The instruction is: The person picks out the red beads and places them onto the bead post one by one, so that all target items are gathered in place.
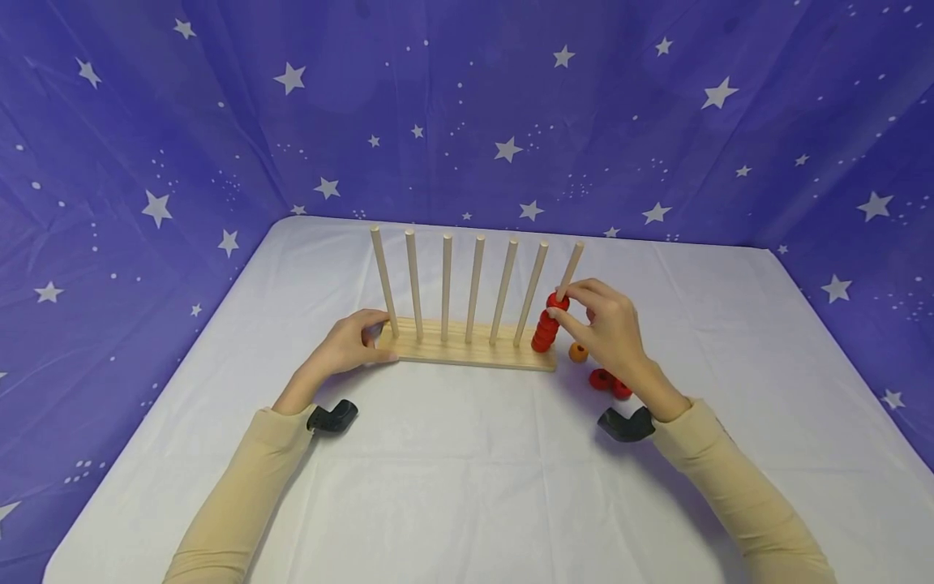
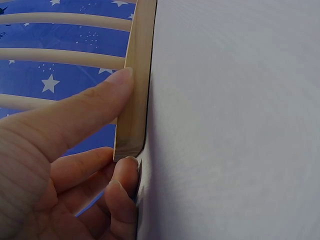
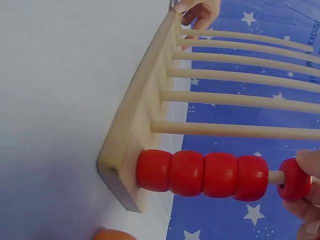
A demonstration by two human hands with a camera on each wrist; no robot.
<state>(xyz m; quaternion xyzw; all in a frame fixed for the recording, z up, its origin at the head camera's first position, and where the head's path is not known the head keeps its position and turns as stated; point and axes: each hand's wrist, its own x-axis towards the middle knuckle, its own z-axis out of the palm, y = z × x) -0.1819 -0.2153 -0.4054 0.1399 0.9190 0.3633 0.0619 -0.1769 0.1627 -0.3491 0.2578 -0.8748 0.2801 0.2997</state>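
A wooden base (image 1: 467, 353) with several upright pegs stands on the table. Red beads (image 3: 202, 173) are stacked on its rightmost peg (image 1: 572, 264). My right hand (image 1: 609, 324) pinches another red bead (image 3: 294, 179) between thumb and fingers; the peg passes through it, with a small gap above the stack. At the other end, my left hand (image 1: 349, 345) grips the base, thumb on the front edge and fingers around the end, as the left wrist view shows. In the head view my right fingers partly hide the pinched bead.
An orange bead (image 1: 578, 352) and loose red beads (image 1: 601, 379) lie on the white tablecloth (image 1: 452, 478), right of the base and near my right wrist. Black curved mounts (image 1: 333, 417) sit at both wrists. A purple starry cloth (image 1: 467, 105) hangs behind and at the sides.
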